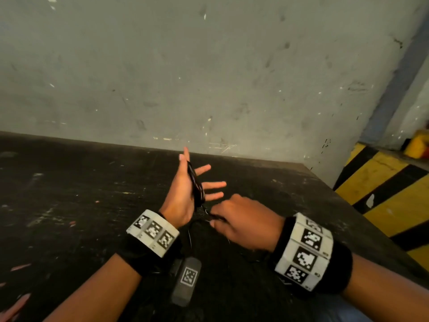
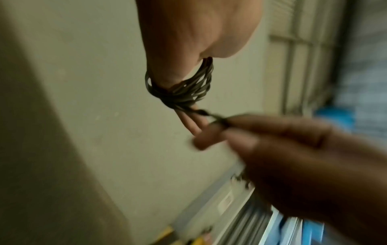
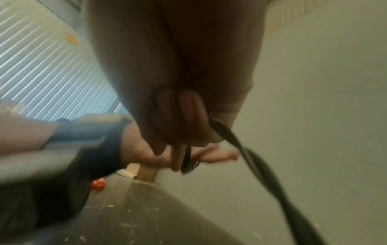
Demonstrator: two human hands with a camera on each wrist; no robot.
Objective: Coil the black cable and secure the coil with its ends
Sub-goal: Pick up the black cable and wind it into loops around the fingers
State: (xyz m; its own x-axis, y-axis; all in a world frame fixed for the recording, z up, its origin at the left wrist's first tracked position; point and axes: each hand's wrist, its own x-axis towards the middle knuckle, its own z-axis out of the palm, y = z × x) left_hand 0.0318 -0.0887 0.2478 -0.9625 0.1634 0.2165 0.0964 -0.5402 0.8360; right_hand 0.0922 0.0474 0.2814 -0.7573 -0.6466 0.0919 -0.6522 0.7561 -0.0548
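Thin matt black cable point(image 2: 180, 89), scuffed dark matt tabletop point(image 1: 69, 205), rough scratched plaster wall point(image 1: 185, 77)

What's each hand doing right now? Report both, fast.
Left hand: open, fingers straight and spread, black cable coil wrapped around it.
Right hand: closed, fingers pinching the cable's loose end.

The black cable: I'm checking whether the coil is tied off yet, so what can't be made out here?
- Head view: the black cable coil is partly hidden behind the left hand.
- Left wrist view: the strand's end is covered by the blurred right hand.
- Right wrist view: motion blur smears the cable; any knot is unreadable.
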